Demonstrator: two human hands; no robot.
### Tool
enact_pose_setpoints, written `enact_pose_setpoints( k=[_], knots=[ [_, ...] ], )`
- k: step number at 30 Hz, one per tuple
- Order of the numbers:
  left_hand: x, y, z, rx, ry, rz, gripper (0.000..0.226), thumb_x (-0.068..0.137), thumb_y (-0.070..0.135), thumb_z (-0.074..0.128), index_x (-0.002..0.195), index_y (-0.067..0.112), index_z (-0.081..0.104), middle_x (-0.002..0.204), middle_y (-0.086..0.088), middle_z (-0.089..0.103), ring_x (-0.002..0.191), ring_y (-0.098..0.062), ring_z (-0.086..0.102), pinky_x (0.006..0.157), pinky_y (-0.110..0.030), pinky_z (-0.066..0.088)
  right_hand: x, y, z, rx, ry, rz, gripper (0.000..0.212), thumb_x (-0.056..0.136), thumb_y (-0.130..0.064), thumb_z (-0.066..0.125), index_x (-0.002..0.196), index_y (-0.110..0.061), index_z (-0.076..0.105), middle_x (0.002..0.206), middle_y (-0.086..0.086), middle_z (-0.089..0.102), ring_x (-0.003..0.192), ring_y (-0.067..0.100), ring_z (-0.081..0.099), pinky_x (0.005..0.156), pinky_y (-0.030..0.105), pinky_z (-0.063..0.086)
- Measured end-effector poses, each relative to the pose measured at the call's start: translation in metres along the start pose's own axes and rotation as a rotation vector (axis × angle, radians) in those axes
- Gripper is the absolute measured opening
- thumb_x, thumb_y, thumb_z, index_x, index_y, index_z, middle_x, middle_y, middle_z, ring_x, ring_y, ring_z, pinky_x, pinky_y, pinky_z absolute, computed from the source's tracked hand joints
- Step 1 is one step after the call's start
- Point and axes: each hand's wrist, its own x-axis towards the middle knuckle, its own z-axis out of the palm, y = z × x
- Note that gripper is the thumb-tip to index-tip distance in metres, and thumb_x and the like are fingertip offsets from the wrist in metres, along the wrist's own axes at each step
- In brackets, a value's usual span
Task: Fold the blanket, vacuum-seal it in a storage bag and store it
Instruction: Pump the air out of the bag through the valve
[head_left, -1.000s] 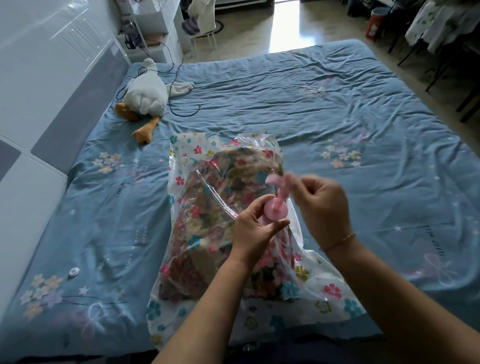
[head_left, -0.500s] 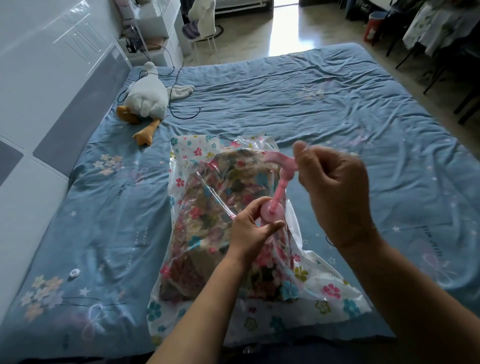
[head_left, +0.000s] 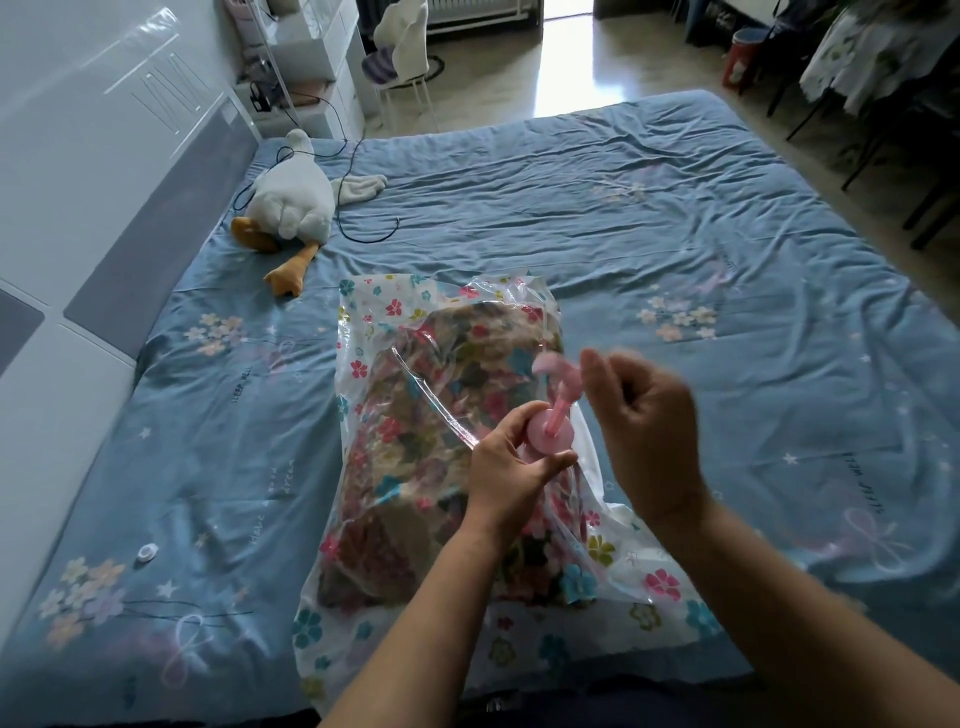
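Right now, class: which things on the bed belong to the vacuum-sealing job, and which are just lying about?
Job: clear flower-printed plastic storage bag; folded floral blanket; pink plastic hand pump.
Lying about: white plush goose; thin black cable.

We see daylight coming in from the far end of the room, where the floor (head_left: 566, 57) burns out to white glare. It falls softly across the bed cover (head_left: 623, 234), whose wrinkles carry only faint shadows. Small glints sit on the plastic of the storage bag (head_left: 363, 332), and the headboard (head_left: 104, 130) on the left has a pale sheen. The far right corner is dim. Motion blur smears the right hand (head_left: 644, 426) and the top of the pink pump (head_left: 553, 364); the left hand (head_left: 509, 467) is sharper. The wide lens bows the lines at our frame's edges.
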Motion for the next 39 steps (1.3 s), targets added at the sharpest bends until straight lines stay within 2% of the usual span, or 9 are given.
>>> enact_pose_setpoints(
  k=[3, 6, 11, 14, 16, 21, 27, 34, 39],
  knots=[
    [-0.003, -0.001, 0.002, 0.013, -0.005, 0.024, 0.054, 0.068, 0.023, 0.086, 0.118, 0.017, 0.066, 0.110, 0.001, 0.073, 0.103, -0.014, 0.069, 0.093, -0.044, 0.055, -0.016, 0.035, 0.010, -0.127, -0.253, 0.285, 0.065, 0.086, -0.065, 0.053, 0.061, -0.005, 0.063, 0.050, 0.005, 0.054, 0.047, 0.015, 0.045, 0.050, 0.033, 0.038],
    [-0.001, 0.000, -0.003, -0.012, 0.003, 0.030, 0.059, 0.070, 0.024, 0.086, 0.124, 0.014, 0.063, 0.115, 0.001, 0.071, 0.109, -0.013, 0.067, 0.097, -0.041, 0.053, 0.003, 0.008, -0.001, -0.057, -0.134, 0.168, 0.053, 0.088, -0.044, 0.063, 0.050, -0.010, 0.052, 0.041, -0.008, 0.046, 0.040, 0.007, 0.038, 0.046, 0.024, 0.030],
    [0.002, -0.003, -0.003, -0.001, 0.010, 0.009, 0.066, 0.067, 0.030, 0.087, 0.127, 0.016, 0.062, 0.119, 0.003, 0.070, 0.111, -0.011, 0.065, 0.099, -0.041, 0.052, 0.003, -0.024, 0.001, 0.208, 0.044, -0.024, 0.059, 0.093, -0.040, 0.055, 0.060, 0.007, 0.041, 0.067, 0.026, 0.067, 0.065, 0.017, 0.071, 0.051, 0.038, 0.044],
    [-0.001, -0.003, 0.002, 0.032, 0.019, 0.014, 0.058, 0.066, 0.032, 0.086, 0.120, 0.020, 0.066, 0.114, 0.003, 0.072, 0.106, -0.011, 0.067, 0.095, -0.041, 0.054, -0.015, 0.020, 0.014, -0.035, -0.149, 0.232, 0.069, 0.089, -0.064, 0.048, 0.066, 0.000, 0.059, 0.063, 0.013, 0.066, 0.061, 0.028, 0.061, 0.056, 0.041, 0.047],
    [-0.001, -0.003, 0.002, 0.020, 0.027, 0.025, 0.051, 0.068, 0.022, 0.087, 0.115, 0.022, 0.067, 0.111, 0.003, 0.073, 0.104, -0.012, 0.068, 0.094, -0.040, 0.054, -0.014, 0.029, 0.013, -0.125, -0.212, 0.288, 0.060, 0.086, -0.060, 0.050, 0.060, -0.007, 0.063, 0.047, -0.004, 0.054, 0.048, 0.010, 0.048, 0.052, 0.032, 0.038],
    [0.003, -0.005, -0.005, -0.050, 0.019, -0.009, 0.059, 0.069, 0.016, 0.088, 0.123, 0.015, 0.064, 0.115, -0.001, 0.071, 0.109, -0.016, 0.067, 0.100, -0.040, 0.052, 0.013, -0.037, -0.009, 0.230, 0.040, -0.028, 0.051, 0.094, -0.031, 0.060, 0.059, 0.006, 0.059, 0.042, -0.011, 0.043, 0.039, 0.001, 0.036, 0.045, 0.014, 0.027],
    [-0.001, -0.004, 0.001, -0.034, 0.007, -0.011, 0.055, 0.068, 0.023, 0.087, 0.119, 0.016, 0.066, 0.110, 0.001, 0.073, 0.103, -0.014, 0.069, 0.094, -0.038, 0.055, -0.019, 0.012, 0.013, 0.007, -0.162, 0.268, 0.080, 0.079, -0.074, 0.052, 0.068, 0.005, 0.063, 0.057, 0.013, 0.060, 0.053, 0.023, 0.054, 0.054, 0.037, 0.046],
    [0.001, -0.005, -0.007, -0.048, 0.008, -0.008, 0.060, 0.069, 0.015, 0.087, 0.124, 0.013, 0.063, 0.116, -0.001, 0.071, 0.109, -0.014, 0.067, 0.100, -0.037, 0.052, 0.010, -0.047, -0.010, 0.303, 0.066, -0.041, 0.043, 0.093, -0.030, 0.059, 0.055, -0.010, 0.056, 0.043, -0.010, 0.045, 0.041, 0.000, 0.036, 0.045, 0.015, 0.028],
    [-0.001, -0.003, -0.001, -0.019, -0.003, 0.002, 0.051, 0.070, 0.018, 0.086, 0.114, 0.030, 0.065, 0.108, 0.007, 0.072, 0.102, -0.006, 0.068, 0.091, -0.024, 0.054, -0.023, 0.010, 0.016, 0.112, -0.152, 0.345, 0.082, 0.073, -0.077, 0.055, 0.067, 0.005, 0.062, 0.053, 0.005, 0.057, 0.049, 0.017, 0.050, 0.050, 0.033, 0.041]
  ],
)
